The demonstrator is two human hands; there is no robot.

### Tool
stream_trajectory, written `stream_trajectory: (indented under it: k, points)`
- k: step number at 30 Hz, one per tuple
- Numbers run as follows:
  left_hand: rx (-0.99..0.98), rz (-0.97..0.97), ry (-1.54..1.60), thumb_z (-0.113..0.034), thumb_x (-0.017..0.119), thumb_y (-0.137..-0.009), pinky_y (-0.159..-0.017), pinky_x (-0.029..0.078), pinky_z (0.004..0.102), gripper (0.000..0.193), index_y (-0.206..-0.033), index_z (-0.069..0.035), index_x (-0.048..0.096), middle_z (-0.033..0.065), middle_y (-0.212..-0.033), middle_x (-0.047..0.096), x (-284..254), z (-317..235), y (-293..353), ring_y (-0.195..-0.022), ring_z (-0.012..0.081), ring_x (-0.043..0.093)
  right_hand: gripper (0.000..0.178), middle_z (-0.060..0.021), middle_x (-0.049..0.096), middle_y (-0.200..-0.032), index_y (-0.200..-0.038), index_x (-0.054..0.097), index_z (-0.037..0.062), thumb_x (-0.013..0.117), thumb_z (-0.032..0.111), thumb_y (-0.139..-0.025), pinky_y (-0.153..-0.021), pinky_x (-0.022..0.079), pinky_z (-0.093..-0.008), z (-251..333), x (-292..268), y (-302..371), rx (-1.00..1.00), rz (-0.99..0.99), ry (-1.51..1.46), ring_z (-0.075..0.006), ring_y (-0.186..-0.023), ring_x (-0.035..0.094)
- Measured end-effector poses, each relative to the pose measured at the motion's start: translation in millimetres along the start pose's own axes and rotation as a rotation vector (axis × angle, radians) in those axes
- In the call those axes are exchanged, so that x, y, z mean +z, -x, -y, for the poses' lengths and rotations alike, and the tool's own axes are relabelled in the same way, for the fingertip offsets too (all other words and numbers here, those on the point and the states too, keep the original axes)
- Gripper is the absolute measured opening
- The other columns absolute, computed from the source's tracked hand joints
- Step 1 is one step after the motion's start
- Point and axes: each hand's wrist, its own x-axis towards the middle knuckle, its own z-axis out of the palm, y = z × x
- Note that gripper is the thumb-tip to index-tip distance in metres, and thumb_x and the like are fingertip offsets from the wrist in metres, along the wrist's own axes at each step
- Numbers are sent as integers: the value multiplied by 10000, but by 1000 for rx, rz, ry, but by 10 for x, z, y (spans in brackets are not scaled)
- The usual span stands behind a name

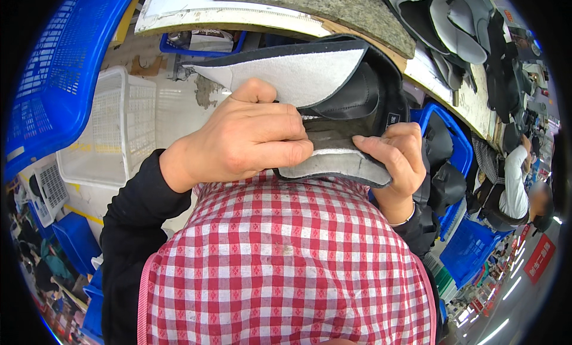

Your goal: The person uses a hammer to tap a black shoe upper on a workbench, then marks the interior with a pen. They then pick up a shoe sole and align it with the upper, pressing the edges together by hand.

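Observation:
Close in front of my chest is a black shoe upper (351,98), turned partly inside out, with white ribbed lining along its far flap and a pale grey lining strip at its near edge. My left hand (250,133) is closed on its left part, thumb and curled fingers pinching the material. On the other side my right hand (396,157) grips the right edge, the thumb pressing inside and the fingers wrapped around the outside. A small dark label shows on the inner wall beside the right hand. The fingertips under the material are hidden.
A worktable (238,17) with a stone-like slab (322,11) runs across the far side, more grey and black upper pieces (453,23) stacked at its right. Blue crates (59,77) and a white basket (95,130) stand left. Another blue crate (459,142) holds black pieces; a person (515,184) works far right.

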Motion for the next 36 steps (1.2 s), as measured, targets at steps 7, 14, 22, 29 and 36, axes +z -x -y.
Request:
stream_trajectory:
  k: [7, 14, 22, 29, 36]
  points:
    - [-149, 359, 171, -55, 678, -840, -913, 413, 450, 190, -1027, -51, 712, 114, -1045, 728, 11, 107, -183, -982, 304, 666, 310, -34, 602, -868, -843, 698, 173, 859, 81, -594, -680, 517, -407, -211, 270, 311, 218, -232, -147, -276, -844, 605]
    - [-337, 377, 147, -61, 755, -705, -872, 436, 376, 853, -1514, -33, 483, 124, -954, 535, 38, -224, -488, -913, 285, 487, 237, -14, 640, -859, -833, 734, 120, 886, 167, -657, -710, 512, -397, -341, 264, 549, 502, -175, -371, -259, -902, 659]
    - [-388, 276, 106, 79, 702, -787, -797, 431, 354, 865, -1590, -75, 420, 89, -865, 488, 548, -112, -619, -827, 255, 481, 280, -21, 770, -824, -828, 794, 157, 825, 413, -719, -656, 487, -439, -507, -347, 106, 227, 680, 284, -245, -813, 736]
    - [-421, 217, 66, 101, 715, -796, -786, 440, 372, 852, -1582, -57, 428, 106, -874, 562, 563, -259, -499, -834, 260, 532, 154, -86, 737, -719, -716, 753, 127, 742, 279, -737, -556, 491, -463, -188, 370, 248, 176, 273, 240, -303, -682, 720]
    - [-180, 54, -106, 6, 746, -765, -950, 460, 414, 645, -1381, -21, 559, 162, -1021, 622, 183, -114, -963, -971, 352, 606, 148, -76, 702, -669, -697, 740, 151, 756, 298, -707, -553, 491, -463, -320, 117, 149, 204, 231, 237, -323, -672, 706]
